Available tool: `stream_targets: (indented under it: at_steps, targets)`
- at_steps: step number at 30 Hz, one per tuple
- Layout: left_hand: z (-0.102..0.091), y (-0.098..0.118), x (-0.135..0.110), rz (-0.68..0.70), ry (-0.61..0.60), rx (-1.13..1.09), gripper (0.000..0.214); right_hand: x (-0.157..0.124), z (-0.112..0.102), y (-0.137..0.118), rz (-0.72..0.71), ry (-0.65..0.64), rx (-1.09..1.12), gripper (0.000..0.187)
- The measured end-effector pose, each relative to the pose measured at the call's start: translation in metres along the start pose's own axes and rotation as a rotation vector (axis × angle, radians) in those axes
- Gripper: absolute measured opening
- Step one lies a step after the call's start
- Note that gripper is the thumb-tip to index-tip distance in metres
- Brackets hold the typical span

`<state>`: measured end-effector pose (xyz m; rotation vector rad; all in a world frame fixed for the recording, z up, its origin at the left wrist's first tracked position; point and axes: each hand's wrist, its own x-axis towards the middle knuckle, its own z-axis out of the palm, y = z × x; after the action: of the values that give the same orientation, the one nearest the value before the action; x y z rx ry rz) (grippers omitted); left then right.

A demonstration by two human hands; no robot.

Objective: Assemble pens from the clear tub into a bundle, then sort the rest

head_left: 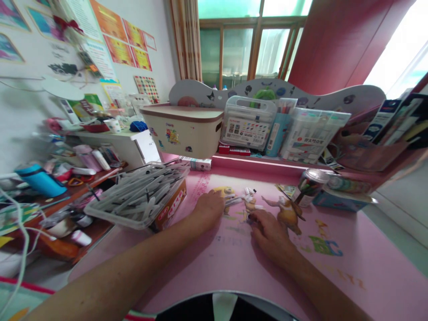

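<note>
Both my hands rest on a pink desk (234, 263) printed with cartoon bears. My left hand (210, 206) lies curled, its fingers closed round a thin white pen-like part (233, 199) that sticks out to the right. My right hand (267, 232) lies just right of it, fingers drawn together near several small white caps and pieces (250, 192) on the desk; what it pinches, if anything, is hidden. A clear tray (140, 196) heaped with several grey-white pen barrels sits beside my left forearm, on top of an orange box (172, 207).
A metal can (309, 185) with a stick in it stands at right, next to a blue box (344, 198). Marker cases (247, 122) and a cream storage box (183, 129) line the raised shelf behind. A cluttered side table (67, 178) with a blue bottle (42, 180) stands left.
</note>
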<state>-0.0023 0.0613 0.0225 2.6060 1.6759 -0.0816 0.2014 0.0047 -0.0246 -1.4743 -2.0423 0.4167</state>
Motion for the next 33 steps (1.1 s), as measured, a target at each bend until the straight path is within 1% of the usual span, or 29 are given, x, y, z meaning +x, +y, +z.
stream_targets:
  at_steps: [3, 7, 10, 12, 14, 16, 18, 19, 20, 21, 22, 23, 24, 25, 27, 31, 33]
  targets:
    - [-0.002, 0.002, -0.002, -0.016, -0.029, 0.025, 0.024, -0.001, -0.001, -0.002, -0.014, 0.015, 0.013, 0.028]
    - [-0.006, 0.01, -0.013, 0.057, -0.046, 0.021, 0.019, -0.005, -0.001, -0.006, -0.075, 0.089, 0.007, 0.04]
    - [-0.009, 0.018, -0.024, 0.166, 0.013, -0.018, 0.022, -0.009, 0.001, -0.012, -0.137, 0.069, -0.023, 0.049]
    - [-0.012, 0.021, -0.029, 0.247, 0.065, -0.069, 0.021, -0.012, 0.002, -0.017, -0.125, 0.038, 0.007, 0.044]
    - [-0.015, 0.024, -0.032, 0.297, 0.15, -0.147, 0.021, -0.014, 0.001, -0.021, -0.072, 0.019, 0.105, 0.036]
    - [-0.019, 0.027, -0.034, 0.263, 0.325, -0.295, 0.026, -0.015, -0.002, -0.023, -0.019, 0.025, 0.196, 0.03]
    - [-0.019, 0.033, -0.034, 0.128, 0.496, -0.575, 0.044, -0.013, -0.007, -0.022, 0.031, 0.056, 0.25, 0.029]
    - [-0.018, 0.036, -0.033, 0.037, 0.518, -0.761, 0.052, -0.012, -0.01, -0.022, 0.057, 0.056, 0.284, 0.03]
    - [-0.015, 0.041, -0.032, -0.047, 0.475, -0.957, 0.056, -0.01, -0.012, -0.021, 0.081, 0.041, 0.336, 0.031]
    - [-0.011, 0.045, -0.03, -0.109, 0.38, -1.14, 0.054, -0.008, -0.014, -0.021, 0.103, 0.008, 0.411, 0.031]
    - [-0.005, 0.05, -0.028, -0.141, 0.267, -1.295, 0.048, -0.007, -0.015, -0.021, 0.125, -0.046, 0.501, 0.032]
    - [0.001, 0.054, -0.026, -0.141, 0.171, -1.419, 0.04, -0.005, -0.015, -0.021, 0.153, -0.112, 0.598, 0.032]
    - [0.007, 0.058, -0.025, -0.116, 0.118, -1.514, 0.033, -0.004, -0.014, -0.022, 0.186, -0.181, 0.69, 0.032]
    - [0.013, 0.062, -0.023, -0.085, 0.107, -1.586, 0.027, -0.004, -0.012, -0.023, 0.231, -0.24, 0.777, 0.033]
    - [0.023, 0.067, -0.023, -0.056, 0.12, -1.676, 0.024, -0.004, -0.007, -0.024, 0.342, -0.317, 0.933, 0.036]
    - [0.034, 0.069, -0.024, -0.114, 0.104, -1.797, 0.031, -0.005, -0.003, -0.026, 0.508, -0.36, 1.177, 0.042]
    - [0.037, 0.067, -0.025, -0.12, 0.152, -1.819, 0.03, -0.005, -0.004, -0.029, 0.558, -0.392, 1.244, 0.044]
